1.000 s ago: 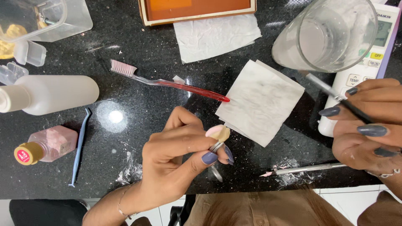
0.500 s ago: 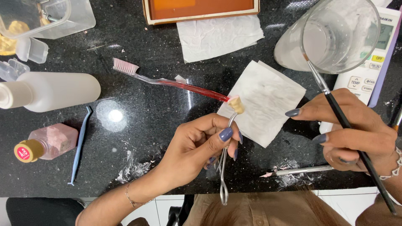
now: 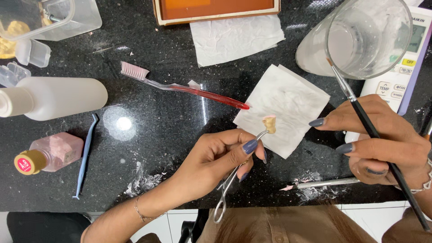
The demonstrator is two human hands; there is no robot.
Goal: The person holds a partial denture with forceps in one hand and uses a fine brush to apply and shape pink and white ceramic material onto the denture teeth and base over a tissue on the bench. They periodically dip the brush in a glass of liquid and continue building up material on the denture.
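My left hand [image 3: 220, 155] grips a metal forceps [image 3: 231, 180] whose tip clamps a small cream tooth-shaped piece [image 3: 269, 123] over a white paper tissue [image 3: 288, 101]. My right hand [image 3: 375, 144] holds a thin black-handled brush [image 3: 360, 110]; its bristle tip points up to the rim of a clear glass beaker [image 3: 360, 38]. The two hands are apart, the brush tip well above the small piece.
A red toothbrush [image 3: 180, 85], a white bottle [image 3: 58, 96], a small pink bottle with a yellow cap [image 3: 49, 155] and a blue plastic tool [image 3: 85, 155] lie on the black counter [image 3: 157, 135]. A metal instrument [image 3: 326, 183] and white powder lie near the front edge. A remote control [image 3: 405, 67] sits at the right.
My left hand has turned and lifted the forceps tip with the small piece over the tissue. My right hand has raised the brush, its tip moving up to the beaker.
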